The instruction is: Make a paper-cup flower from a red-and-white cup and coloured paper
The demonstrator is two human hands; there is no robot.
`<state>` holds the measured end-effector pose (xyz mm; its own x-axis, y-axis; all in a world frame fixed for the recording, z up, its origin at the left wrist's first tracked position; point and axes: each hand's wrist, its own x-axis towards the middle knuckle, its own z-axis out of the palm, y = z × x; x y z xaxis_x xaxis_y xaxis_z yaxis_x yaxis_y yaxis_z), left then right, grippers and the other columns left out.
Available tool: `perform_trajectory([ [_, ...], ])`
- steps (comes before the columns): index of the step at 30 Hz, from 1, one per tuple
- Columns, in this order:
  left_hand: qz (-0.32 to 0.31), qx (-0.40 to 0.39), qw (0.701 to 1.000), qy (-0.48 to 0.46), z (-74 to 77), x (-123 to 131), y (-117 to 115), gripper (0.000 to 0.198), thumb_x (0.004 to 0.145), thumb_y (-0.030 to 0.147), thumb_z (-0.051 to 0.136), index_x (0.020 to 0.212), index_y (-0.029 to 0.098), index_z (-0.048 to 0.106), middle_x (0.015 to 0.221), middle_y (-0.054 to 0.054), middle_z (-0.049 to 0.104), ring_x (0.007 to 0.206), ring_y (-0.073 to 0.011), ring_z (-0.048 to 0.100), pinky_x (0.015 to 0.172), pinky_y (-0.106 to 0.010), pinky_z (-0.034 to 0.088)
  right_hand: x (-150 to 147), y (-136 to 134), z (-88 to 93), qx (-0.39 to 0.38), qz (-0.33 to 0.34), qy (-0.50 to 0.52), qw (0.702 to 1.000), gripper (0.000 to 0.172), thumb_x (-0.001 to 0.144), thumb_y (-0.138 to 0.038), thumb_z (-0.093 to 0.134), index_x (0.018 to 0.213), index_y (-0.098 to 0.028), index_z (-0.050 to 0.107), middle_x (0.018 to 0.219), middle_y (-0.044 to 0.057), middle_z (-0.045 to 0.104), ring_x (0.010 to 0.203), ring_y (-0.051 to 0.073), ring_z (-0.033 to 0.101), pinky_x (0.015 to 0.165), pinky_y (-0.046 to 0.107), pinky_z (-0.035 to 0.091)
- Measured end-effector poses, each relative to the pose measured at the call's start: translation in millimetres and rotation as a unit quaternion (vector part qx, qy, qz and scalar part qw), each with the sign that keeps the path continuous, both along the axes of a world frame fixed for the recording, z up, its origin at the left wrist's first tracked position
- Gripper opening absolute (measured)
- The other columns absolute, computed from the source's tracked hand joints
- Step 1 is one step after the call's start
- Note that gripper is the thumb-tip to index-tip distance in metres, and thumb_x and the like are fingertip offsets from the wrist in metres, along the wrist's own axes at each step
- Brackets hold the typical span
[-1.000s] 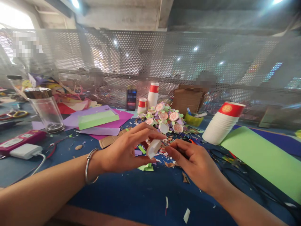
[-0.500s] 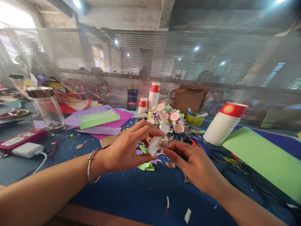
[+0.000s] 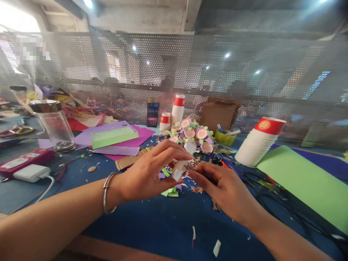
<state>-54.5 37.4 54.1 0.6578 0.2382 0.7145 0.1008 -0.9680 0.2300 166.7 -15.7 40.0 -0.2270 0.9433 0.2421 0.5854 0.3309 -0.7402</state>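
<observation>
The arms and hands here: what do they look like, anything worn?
The left hand and right hand are ungloved; no sleeves show. A thin, rounded, silver-coloured metal bangle circles the left wrist; the right wrist has nothing on it.

Left hand (image 3: 152, 172) pinching a small white paper piece (image 3: 178, 171) between thumb and fingers; right hand (image 3: 221, 188) gripping a thin grey metal tool (image 3: 189, 168), its tip at the piece's right edge. Beyond, a heap of white paper discs with red patterns (image 3: 201, 134). Right: a stack of red-rimmed white paper cups (image 3: 255, 148) beside a light-green paper sheet (image 3: 304, 188). Left: a clear cylindrical bottle with a shiny metallic lid (image 3: 56, 127). All on a dark-blue tabletop (image 3: 141, 230).
</observation>
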Motion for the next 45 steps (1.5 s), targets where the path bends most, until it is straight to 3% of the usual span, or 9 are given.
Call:
perform_trajectory([
  [11,0.004,-0.024,1.000,-0.019,-2.2,-0.6,-0.3,0.049,0.081,0.019,0.074,0.126,0.020,0.055,0.118,-0.011,0.063,0.113,-0.0238,0.059,0.089,-0.036,0.058,1.0,-1.9,0.8,0.013,0.012,0.006,1.000,0.040,0.095,-0.055,0.053,0.074,-0.021,0.059,0.063,-0.003,0.049,0.056,0.012,0.043,0.049,0.026,0.035],
  [14,0.004,-0.097,0.995,-0.030,-2.9,-0.5,-0.3,0.048,0.079,0.026,0.079,0.122,0.021,0.058,0.116,-0.010,0.062,0.110,-0.0235,0.060,0.087,-0.036,0.059,1.2,-1.8,1.8,0.011,0.021,0.022,0.999,0.040,0.095,-0.055,0.054,0.073,-0.022,0.060,0.063,-0.002,0.052,0.057,0.013,0.047,0.049,0.025,0.038],
  [18,-0.068,-0.304,0.948,-0.068,-7.1,2.1,2.5,0.054,0.075,0.025,0.083,0.121,0.019,0.055,0.109,-0.008,0.062,0.096,-0.0176,0.064,0.082,-0.030,0.060,3.8,-0.3,3.3,-0.006,0.030,0.023,0.999,0.039,0.095,-0.053,0.055,0.073,-0.021,0.062,0.066,0.000,0.055,0.061,0.014,0.050,0.053,0.026,0.041],
  [21,-0.109,-0.394,0.908,-0.094,-11.3,4.2,6.3,0.058,0.073,0.021,0.084,0.120,0.019,0.052,0.100,-0.004,0.063,0.089,-0.0145,0.065,0.079,-0.027,0.059,5.6,0.0,6.3,-0.030,0.037,0.022,0.999,0.041,0.095,-0.054,0.054,0.075,-0.020,0.062,0.067,0.000,0.055,0.063,0.013,0.050,0.055,0.026,0.041],
  [26,-0.080,-0.422,0.897,-0.105,-17.1,6.1,9.5,0.059,0.073,0.024,0.085,0.121,0.020,0.050,0.096,-0.004,0.066,0.085,-0.0151,0.066,0.070,-0.026,0.058,4.8,-2.0,10.9,-0.084,0.029,0.090,0.992,0.039,0.091,-0.057,0.058,0.078,-0.020,0.059,0.065,-0.003,0.051,0.057,0.011,0.047,0.046,0.022,0.036],
  [32,-0.096,-0.453,0.880,-0.101,-24.0,14.1,-0.4,0.058,0.073,0.020,0.084,0.119,0.020,0.049,0.094,-0.003,0.065,0.082,-0.0144,0.067,0.071,-0.027,0.059,1.4,2.0,2.1,-0.083,0.015,0.177,0.981,0.033,0.085,-0.052,0.069,0.089,-0.021,0.063,0.074,-0.002,0.058,0.063,0.012,0.055,0.055,0.023,0.048],
  [36,-0.107,-0.470,0.870,-0.098,-26.8,19.4,-8.1,0.055,0.074,0.017,0.082,0.117,0.021,0.049,0.095,-0.003,0.064,0.082,-0.0135,0.066,0.070,-0.026,0.058,-0.2,3.7,-2.8,-0.038,0.008,0.162,0.986,0.028,0.086,-0.047,0.069,0.090,-0.020,0.064,0.076,0.000,0.062,0.065,0.013,0.056,0.056,0.024,0.047],
  [40,-0.132,-0.540,0.825,-0.105,-23.9,20.7,-9.4,0.049,0.073,0.019,0.083,0.112,0.018,0.054,0.096,-0.004,0.065,0.084,-0.0127,0.065,0.071,-0.024,0.059,1.1,2.6,-3.9,0.001,-0.027,0.118,0.993,0.027,0.089,-0.045,0.066,0.085,-0.019,0.062,0.067,-0.002,0.058,0.058,0.012,0.052,0.052,0.024,0.045],
  [45,-0.063,-0.603,0.790,-0.095,-23.3,22.8,-7.6,0.032,0.078,0.028,0.078,0.104,0.014,0.064,0.088,-0.005,0.066,0.076,-0.0136,0.065,0.059,-0.024,0.060,3.3,3.0,-8.9,0.041,-0.047,0.056,0.997,0.024,0.092,-0.043,0.061,0.085,-0.020,0.062,0.068,-0.001,0.060,0.060,0.014,0.054,0.056,0.027,0.045],
])
